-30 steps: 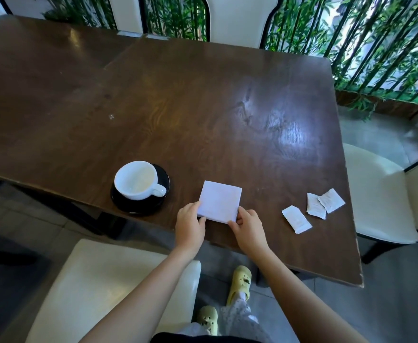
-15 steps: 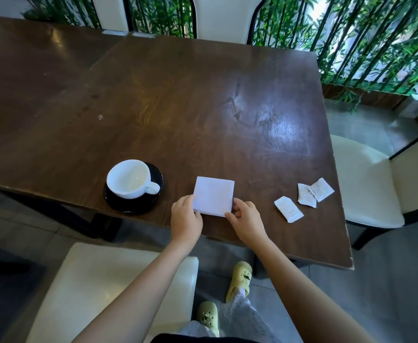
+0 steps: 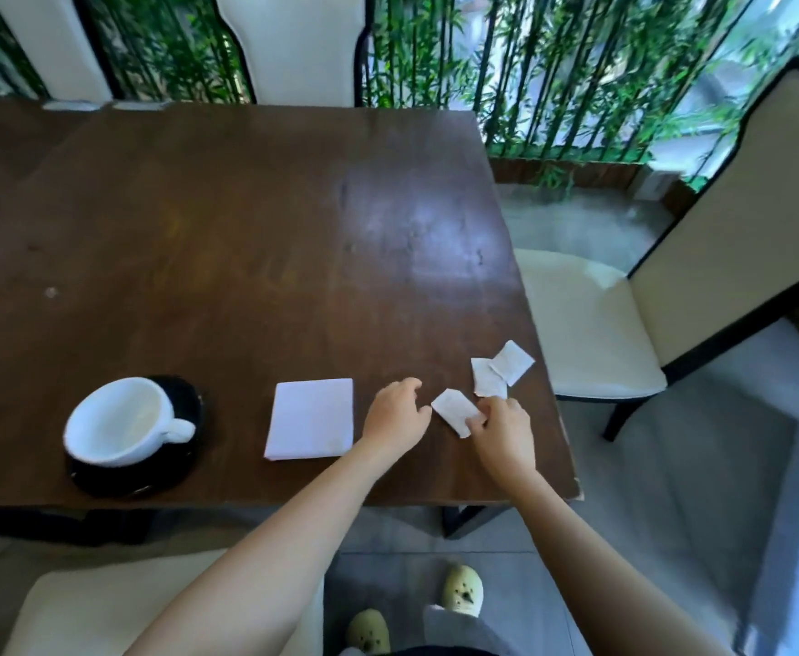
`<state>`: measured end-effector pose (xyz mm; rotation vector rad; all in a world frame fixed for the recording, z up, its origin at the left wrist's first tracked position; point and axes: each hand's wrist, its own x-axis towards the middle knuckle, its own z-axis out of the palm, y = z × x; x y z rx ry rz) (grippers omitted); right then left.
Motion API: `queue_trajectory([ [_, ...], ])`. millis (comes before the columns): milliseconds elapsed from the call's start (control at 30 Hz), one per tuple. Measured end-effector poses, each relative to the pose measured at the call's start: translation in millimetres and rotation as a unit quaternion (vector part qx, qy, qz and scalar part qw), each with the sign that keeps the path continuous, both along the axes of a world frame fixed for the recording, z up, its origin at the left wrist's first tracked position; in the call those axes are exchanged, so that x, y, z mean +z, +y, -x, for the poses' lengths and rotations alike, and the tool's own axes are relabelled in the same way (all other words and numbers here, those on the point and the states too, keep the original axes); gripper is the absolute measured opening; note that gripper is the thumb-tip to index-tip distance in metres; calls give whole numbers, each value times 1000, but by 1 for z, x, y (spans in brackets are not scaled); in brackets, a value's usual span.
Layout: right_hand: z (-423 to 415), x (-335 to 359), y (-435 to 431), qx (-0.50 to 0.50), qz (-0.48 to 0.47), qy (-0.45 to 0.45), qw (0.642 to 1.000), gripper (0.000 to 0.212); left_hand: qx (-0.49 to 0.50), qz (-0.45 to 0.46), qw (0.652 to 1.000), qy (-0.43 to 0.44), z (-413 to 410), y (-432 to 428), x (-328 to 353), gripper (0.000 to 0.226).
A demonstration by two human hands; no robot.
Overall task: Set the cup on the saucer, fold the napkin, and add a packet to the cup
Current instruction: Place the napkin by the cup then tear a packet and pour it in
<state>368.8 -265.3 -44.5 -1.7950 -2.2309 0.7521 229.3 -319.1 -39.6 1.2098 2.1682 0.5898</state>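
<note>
A white cup (image 3: pixel 120 421) stands on a black saucer (image 3: pixel 184 447) near the table's front left edge. To its right lies the folded white napkin (image 3: pixel 311 418), flat and untouched. My right hand (image 3: pixel 504 435) pinches the near end of a white packet (image 3: pixel 453 409) on the table. My left hand (image 3: pixel 396 416) hovers just left of that packet with its fingers curled and apart, holding nothing. Two more white packets (image 3: pixel 501 369) overlap a little farther right, near the table's right edge.
The dark wooden table (image 3: pixel 246 239) ends close to the packets on the right. A cream chair (image 3: pixel 591 324) stands to the right, another chair seat (image 3: pixel 104 608) is below me, and chair backs and bamboo stand behind the table.
Both hands have left the napkin and moved right to the nearest packet. My right hand has taken hold of it. The view has swung to the right.
</note>
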Motion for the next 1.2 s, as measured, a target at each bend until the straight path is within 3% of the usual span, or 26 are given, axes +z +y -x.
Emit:
queue_trajectory([
  [100, -1, -6, 2, 9, 8, 28, 1000, 26, 11, 44, 999, -29, -11, 21, -6, 46],
  [200, -4, -11, 6, 13, 16, 46, 999, 22, 40, 53, 997, -49, -16, 34, -11, 33],
  [333, -13, -14, 20, 36, 42, 87, 995, 14, 68, 12, 995, -77, -19, 43, -8, 22],
  [433, -27, -7, 47, -4, 23, 116, 993, 12, 59, -36, 994, -84, -19, 60, 7, 20],
  [600, -48, 1, 109, -60, 19, 113, 992, 20, -29, -61, 995, -72, -28, 112, 33, 22],
  [767, -54, -5, 136, 3, 50, 73, 996, 27, -132, -4, 991, 10, -51, 165, 24, 24],
  [967, -58, -10, 144, 46, 73, 89, 992, 27, -238, 63, 965, 90, -53, 185, 0, 23],
  [1100, -54, -11, 147, 58, 72, 69, 993, 23, -208, 25, 977, 42, -55, 182, -6, 21],
  [1200, -48, -12, 146, 52, 75, 49, 995, 21, -130, 4, 991, 40, -57, 174, -10, 35],
])
